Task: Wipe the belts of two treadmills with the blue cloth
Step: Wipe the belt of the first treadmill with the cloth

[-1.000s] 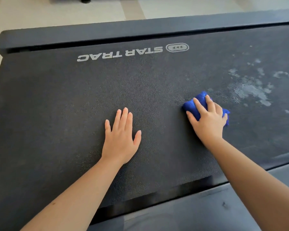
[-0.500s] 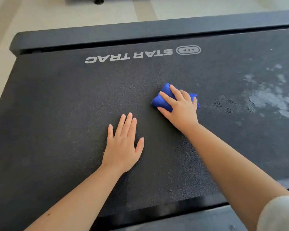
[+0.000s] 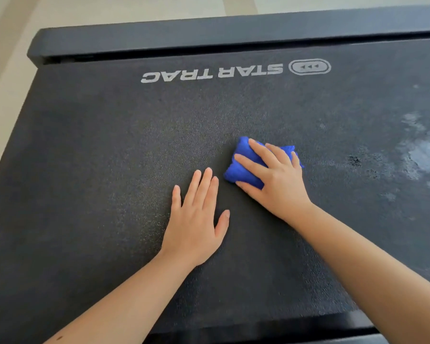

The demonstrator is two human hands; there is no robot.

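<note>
Head view: left hand (image 3: 196,219) lies flat on the black textured treadmill belt (image 3: 109,170), fingers straight and together, likely bracing body weight. Right hand (image 3: 276,180) clamps the bunched blue cloth (image 3: 243,167), fingers draped over it and thumb at its near edge. It presses the cloth onto mid-belt, just beside the left fingertips. Pale dusty smears (image 3: 422,155) sit well to the right.
</note>
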